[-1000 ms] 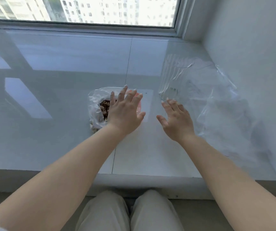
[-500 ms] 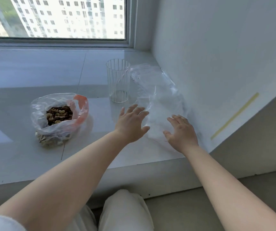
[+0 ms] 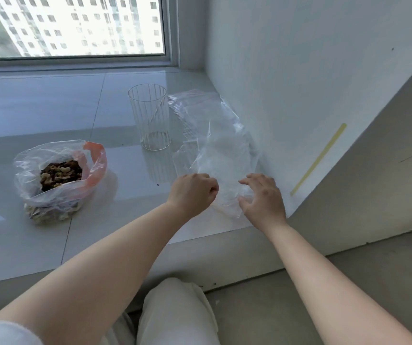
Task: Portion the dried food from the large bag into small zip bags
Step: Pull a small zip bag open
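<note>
Glossy windowsill [image 3: 50, 100], right corner by the wall: left hand [image 3: 192, 190] pinching, right hand [image 3: 262, 195] spread over clear zip bags [image 3: 215, 135], seemingly to peel one free; large bag [image 3: 60, 174] gaping at left, ready for scooping.

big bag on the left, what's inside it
The big bag stands open on the sill, showing a heap of mixed nuts and dried fruit at the top. Crumpled plastic blurs what lies lower down, so its depth cannot be told.
</note>
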